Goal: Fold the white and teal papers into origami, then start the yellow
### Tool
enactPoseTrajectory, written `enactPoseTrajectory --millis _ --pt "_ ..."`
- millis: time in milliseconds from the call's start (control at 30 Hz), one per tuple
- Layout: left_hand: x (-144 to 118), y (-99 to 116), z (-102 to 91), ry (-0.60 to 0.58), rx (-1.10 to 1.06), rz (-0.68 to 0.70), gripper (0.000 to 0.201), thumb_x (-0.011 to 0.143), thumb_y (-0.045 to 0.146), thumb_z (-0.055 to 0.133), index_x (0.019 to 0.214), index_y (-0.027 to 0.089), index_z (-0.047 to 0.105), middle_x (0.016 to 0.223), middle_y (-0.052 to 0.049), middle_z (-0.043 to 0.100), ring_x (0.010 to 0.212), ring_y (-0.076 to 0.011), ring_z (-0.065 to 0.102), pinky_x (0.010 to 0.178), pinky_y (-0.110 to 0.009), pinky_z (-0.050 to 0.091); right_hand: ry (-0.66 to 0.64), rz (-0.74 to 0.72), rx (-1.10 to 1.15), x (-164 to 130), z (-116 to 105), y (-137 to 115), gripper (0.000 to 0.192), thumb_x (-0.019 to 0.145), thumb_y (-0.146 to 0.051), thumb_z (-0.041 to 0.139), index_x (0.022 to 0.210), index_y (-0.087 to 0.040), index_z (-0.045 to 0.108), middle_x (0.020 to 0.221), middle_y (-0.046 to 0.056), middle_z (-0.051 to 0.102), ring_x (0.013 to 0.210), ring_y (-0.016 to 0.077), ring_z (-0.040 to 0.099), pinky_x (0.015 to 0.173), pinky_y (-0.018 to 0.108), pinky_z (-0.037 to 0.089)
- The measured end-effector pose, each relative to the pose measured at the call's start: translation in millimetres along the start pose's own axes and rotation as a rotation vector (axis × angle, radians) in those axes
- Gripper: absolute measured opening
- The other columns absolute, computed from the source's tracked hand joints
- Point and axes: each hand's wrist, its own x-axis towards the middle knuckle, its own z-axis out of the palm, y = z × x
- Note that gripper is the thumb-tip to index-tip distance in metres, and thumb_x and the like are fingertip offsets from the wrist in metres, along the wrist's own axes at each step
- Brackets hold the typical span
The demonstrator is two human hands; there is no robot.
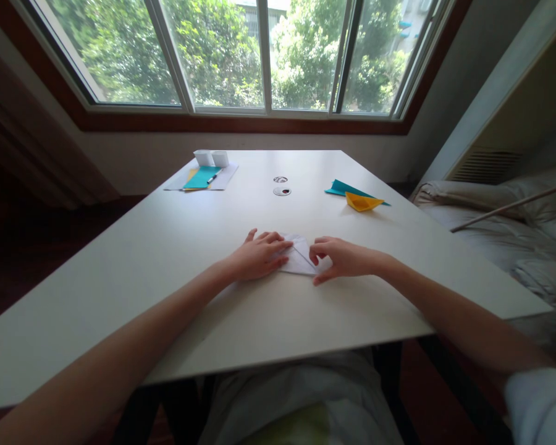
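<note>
Two hands on the white paper (pixel 300 259), mid-frame on the worktop (pixel 167 259). Left hand (pixel 259 254) lies flat, open, pinning it; right hand (pixel 340 258) pinches its edge. We should align edges, then crease firmly outward.

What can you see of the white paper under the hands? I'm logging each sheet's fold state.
The white paper lies flat on the white table, near its front middle, partly folded: a diagonal crease runs across it and its far edge comes to angled corners. It looks like thin plain paper, hard to tell from the tabletop. The left hand presses flat on its left part; the right hand pinches its right edge with curled fingers. Much of it is hidden under the hands.
</note>
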Motion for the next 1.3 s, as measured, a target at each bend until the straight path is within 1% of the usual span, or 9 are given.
enactPoseTrajectory --millis 100,200,400,600,767,867,1000,1133,1300 --pt "-3 -1 -3.7 0.063 0.091 -0.027 0.037 0.092 0.035 0.029 0.121 0.027 0.051 0.103 -0.008 0.056 0.099 -0.0235 0.051 0.091 -0.048 0.03 0.119 -0.09 -0.042 1 5 -1 0.038 0.078 -0.048 0.056 0.106 -0.022 0.059 0.098 0.007 0.055 0.086 0.018 0.05 0.074 0.029 0.04" --pt "-8 -1 -8.9 0.114 0.143 -0.031 0.032 0.09 0.032 0.035 0.112 0.025 0.058 0.091 -0.008 0.057 0.09 -0.0225 0.053 0.084 -0.044 0.035 0.145 -0.121 -0.169 3 11 -1 0.032 0.085 -0.042 0.047 0.11 -0.026 0.061 0.101 0.008 0.056 0.089 0.0193 0.05 0.08 0.033 0.039" --pt "-13 -1 -16.7 0.135 0.001 0.08 0.028 0.088 0.032 0.043 0.086 0.024 0.069 0.117 -0.008 0.053 0.102 -0.0223 0.053 0.089 -0.041 0.037 0.243 0.079 -0.252 6 15 1 0.036 0.089 -0.044 0.036 0.106 -0.03 0.065 0.098 0.007 0.058 0.089 0.0203 0.049 0.081 0.036 0.037" --pt "-14 15 -15.7 0.05 -0.258 0.254 0.026 0.088 0.03 0.045 0.099 0.023 0.068 0.11 -0.008 0.062 0.103 -0.0183 0.057 0.088 -0.029 0.042 0.258 0.202 -0.257 8 19 4 0.039 0.086 -0.051 0.038 0.112 -0.031 0.06 0.1 0.008 0.058 0.093 0.0226 0.05 0.08 0.036 0.038" --pt "-14 26 -11.6 0.06 -0.239 0.307 0.027 0.088 0.022 0.044 0.106 0.023 0.063 0.107 -0.005 0.065 0.1 -0.0175 0.059 0.089 -0.029 0.042 0.205 0.146 -0.196 9 19 14 0.036 0.085 -0.045 0.046 0.119 -0.035 0.054 0.109 0.007 0.054 0.096 0.0218 0.05 0.084 0.036 0.038" --pt "-14 22 -9.4 0.059 -0.148 0.267 0.028 0.088 0.022 0.042 0.108 0.02 0.062 0.109 -0.006 0.064 0.1 -0.0186 0.059 0.089 -0.03 0.042 0.168 0.113 -0.166 9 16 18 0.037 0.084 -0.044 0.048 0.119 -0.035 0.054 0.112 0.007 0.054 0.097 0.0218 0.05 0.086 0.037 0.037" --pt "-14 15 -8.4 0.079 0.005 0.159 0.032 0.09 0.026 0.038 0.114 0.018 0.057 0.119 -0.009 0.058 0.104 -0.0223 0.056 0.09 -0.037 0.042 0.171 0.229 -0.168 11 13 18 0.048 0.079 -0.05 0.052 0.121 -0.027 0.052 0.113 0.01 0.054 0.1 0.0253 0.049 0.085 0.038 0.039" --pt "-14 12 -8.6 0.069 0.056 0.145 0.029 0.089 0.026 0.039 0.113 0.022 0.057 0.119 -0.007 0.058 0.105 -0.0217 0.053 0.089 -0.037 0.043 0.185 0.366 -0.14 13 13 17 0.053 0.071 -0.058 0.057 0.11 -0.022 0.055 0.105 0.01 0.056 0.098 0.026 0.05 0.081 0.037 0.04" --pt "-15 7 -8.7 0.045 0.057 0.151 0.03 0.089 0.029 0.04 0.116 0.025 0.054 0.121 -0.007 0.054 0.106 -0.0219 0.051 0.089 -0.038 0.042 0.21 0.413 -0.115 13 12 16 0.05 0.067 -0.06 0.06 0.098 -0.02 0.057 0.101 0.01 0.056 0.093 0.0234 0.052 0.075 0.033 0.042"
